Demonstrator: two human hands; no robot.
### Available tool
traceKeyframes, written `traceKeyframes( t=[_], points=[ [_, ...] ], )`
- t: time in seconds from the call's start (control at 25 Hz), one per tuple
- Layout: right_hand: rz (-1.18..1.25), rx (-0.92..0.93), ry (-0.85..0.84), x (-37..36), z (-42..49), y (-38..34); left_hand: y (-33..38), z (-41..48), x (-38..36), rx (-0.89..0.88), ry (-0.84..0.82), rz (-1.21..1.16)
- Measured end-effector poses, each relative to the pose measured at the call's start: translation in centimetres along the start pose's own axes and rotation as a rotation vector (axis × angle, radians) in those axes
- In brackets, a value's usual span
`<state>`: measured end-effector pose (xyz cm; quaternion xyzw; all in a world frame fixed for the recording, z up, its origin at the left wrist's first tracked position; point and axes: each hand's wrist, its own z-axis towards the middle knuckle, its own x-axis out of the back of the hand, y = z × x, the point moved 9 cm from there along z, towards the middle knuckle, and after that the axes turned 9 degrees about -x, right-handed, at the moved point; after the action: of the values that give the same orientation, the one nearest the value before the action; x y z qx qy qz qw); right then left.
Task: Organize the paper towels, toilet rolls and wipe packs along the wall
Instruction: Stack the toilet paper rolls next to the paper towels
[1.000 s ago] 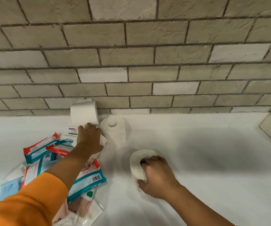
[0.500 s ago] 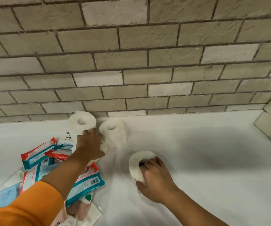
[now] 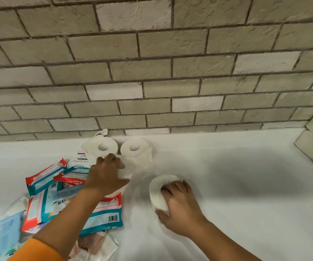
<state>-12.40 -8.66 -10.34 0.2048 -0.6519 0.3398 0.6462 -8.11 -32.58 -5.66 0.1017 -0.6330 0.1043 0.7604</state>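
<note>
**A:** What has moved in the last second?

**B:** The back-left toilet roll [image 3: 103, 146] was held up against the wall [image 3: 170, 72]. It now stands on end on the counter [image 3: 246, 185] at the wall's foot, just beside the back-right toilet roll [image 3: 136, 149]. The left hand [image 3: 105, 178] has dropped back toward the pile.

**A:** And the fingers?

**B:** The left fingers [image 3: 112, 160] curl over a third toilet roll [image 3: 123, 173] at the edge of the wipe packs [image 3: 103, 213], thumb along its near side. It looks like a grip. The right hand [image 3: 180, 206] holds a fourth toilet roll [image 3: 159, 191], which is tilted on the counter short of the wall. Its fingertips [image 3: 166, 189] are tucked into the core and its thumb is at the near edge.

**A:** How far along is the job?

**B:** Early, I'd judge. Two rolls are placed, and the two in hand have yet to join the row. The wipe packs lie heaped and overlapping at the left, none lined up along the wall. I can't pick out any paper towels for certain. The clear-wrapped pack at the bottom edge is too hidden to name.
</note>
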Motion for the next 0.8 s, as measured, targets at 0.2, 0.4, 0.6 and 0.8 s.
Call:
traceKeyframes(
  t=[0.2, 0.4, 0.6, 0.8],
  points=[
    [0.167, -0.228, -0.021, -0.4, -0.5, 2.5, -0.7, -1.9, 1.1, 0.095, 0.089, -0.112],
    [0.546, -0.336, -0.168, -3.3, -1.0, 4.9, -0.6, -6.4, 1.8, 0.287, 0.373, -0.611],
    [0.877, -0.417, -0.152, -2.5, -2.1, 8.5, 2.2, -9.8, 0.1, 0.482, 0.465, -1.023],
    [1.037, -0.519, -0.035, -0.5, -4.1, 14.9, 6.4, -10.4, -2.1, 0.572, 0.467, -1.183]
  ],
)
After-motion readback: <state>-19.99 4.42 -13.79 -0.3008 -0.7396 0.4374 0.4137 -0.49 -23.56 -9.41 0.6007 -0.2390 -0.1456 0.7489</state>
